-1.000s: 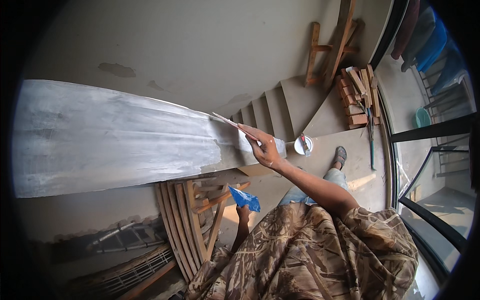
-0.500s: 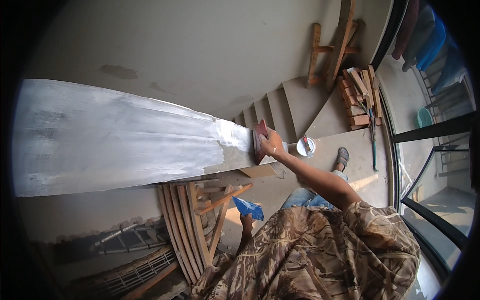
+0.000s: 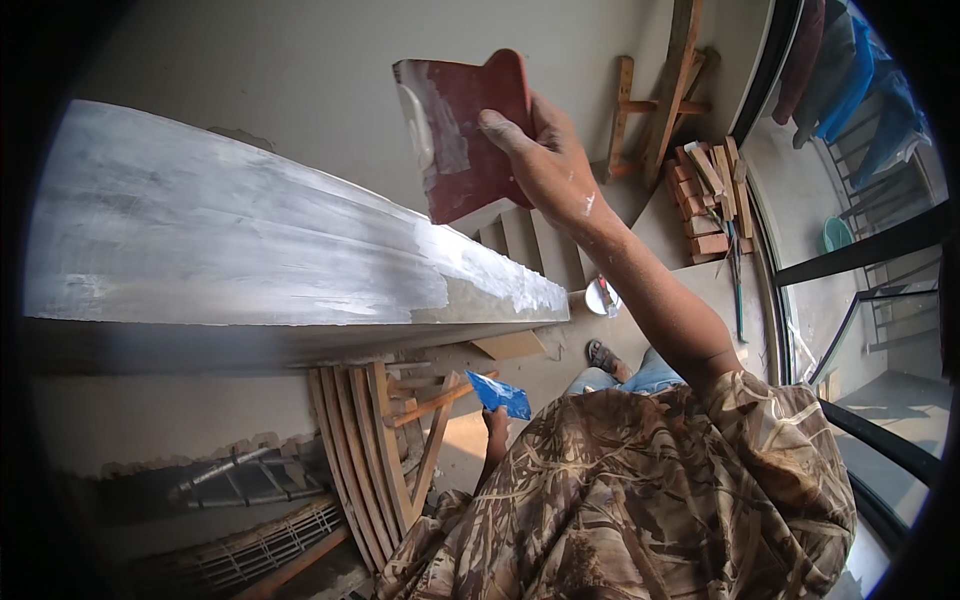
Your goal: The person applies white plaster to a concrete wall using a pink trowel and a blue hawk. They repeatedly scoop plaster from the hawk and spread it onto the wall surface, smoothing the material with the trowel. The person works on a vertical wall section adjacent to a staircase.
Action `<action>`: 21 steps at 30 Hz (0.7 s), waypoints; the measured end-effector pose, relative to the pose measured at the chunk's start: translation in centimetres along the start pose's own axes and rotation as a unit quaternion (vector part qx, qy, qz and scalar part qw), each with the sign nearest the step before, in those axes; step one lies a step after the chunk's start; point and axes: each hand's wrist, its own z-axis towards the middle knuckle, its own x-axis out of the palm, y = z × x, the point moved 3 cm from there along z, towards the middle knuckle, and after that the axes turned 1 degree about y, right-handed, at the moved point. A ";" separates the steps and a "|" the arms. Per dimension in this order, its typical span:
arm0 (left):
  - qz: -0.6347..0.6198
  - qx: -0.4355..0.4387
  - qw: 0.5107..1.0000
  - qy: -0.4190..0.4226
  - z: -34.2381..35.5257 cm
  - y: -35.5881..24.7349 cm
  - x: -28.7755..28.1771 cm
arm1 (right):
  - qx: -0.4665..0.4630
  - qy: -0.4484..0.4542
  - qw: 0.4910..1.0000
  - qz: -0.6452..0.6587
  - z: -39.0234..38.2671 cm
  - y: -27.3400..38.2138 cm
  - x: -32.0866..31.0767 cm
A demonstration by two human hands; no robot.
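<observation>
My right hand [image 3: 555, 160] is raised above the far edge of a long beam, its thumb and fingers closed on a dark red putty scraper [image 3: 465, 130]. A white bead of putty [image 3: 415, 125] sits along the scraper's outer edge, and pale smears cover its face. The scraper looks lifted off the beam [image 3: 240, 235], which is coated in streaky white and grey. Toward its right end a bare grey patch [image 3: 480, 305] borders fresh white putty. Lower down, my left hand [image 3: 495, 422] grips a blue putty scraper [image 3: 503, 395] smeared with white.
A white bucket [image 3: 601, 297] with a red-handled tool stands on the floor beyond the beam's end. Stairs [image 3: 520, 240] rise behind it. Bricks and wood offcuts [image 3: 705, 200] are piled at the right, near a dark-framed glass door [image 3: 860, 255]. Wooden planks [image 3: 355, 450] lean below the beam.
My right hand has lifted the red scraper off the beam's right end, up and to the left, turning its face into view. The left hand still holds the blue scraper, with little movement.
</observation>
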 end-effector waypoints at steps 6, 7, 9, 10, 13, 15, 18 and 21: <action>-0.010 0.009 1.000 -0.009 -0.5 -2.0 -1.0 | 0.069 -0.034 0.996 -0.044 -7.1 -10.7 -5.1; -0.009 0.007 1.000 -0.008 -0.6 -2.2 -1.2 | 0.062 -0.030 0.997 -0.021 -8.3 -12.6 -4.9; -0.016 -0.003 1.000 -0.013 -1.0 -1.1 -2.1 | 0.031 -0.015 0.997 -0.071 -10.1 -15.1 -3.9; -0.016 -0.008 1.000 -0.014 -1.2 -0.8 -2.3 | 0.009 -0.010 0.994 -0.104 -10.4 -16.0 -3.5; -0.023 -0.022 0.999 -0.022 -2.2 0.6 -3.6 | -0.063 -0.001 0.985 -0.162 -10.1 -15.2 -1.4; -0.020 -0.032 0.999 -0.022 -2.9 1.3 -3.8 | -0.108 0.000 0.977 -0.186 -9.9 -15.1 -0.1; -0.001 -0.047 0.999 -0.014 -3.8 0.9 -3.5 | -0.129 0.050 0.958 -0.251 -13.5 -15.0 1.9; 0.001 -0.065 0.998 -0.015 -4.0 2.1 -4.1 | -0.115 0.136 0.963 -0.202 -19.0 -15.1 -0.9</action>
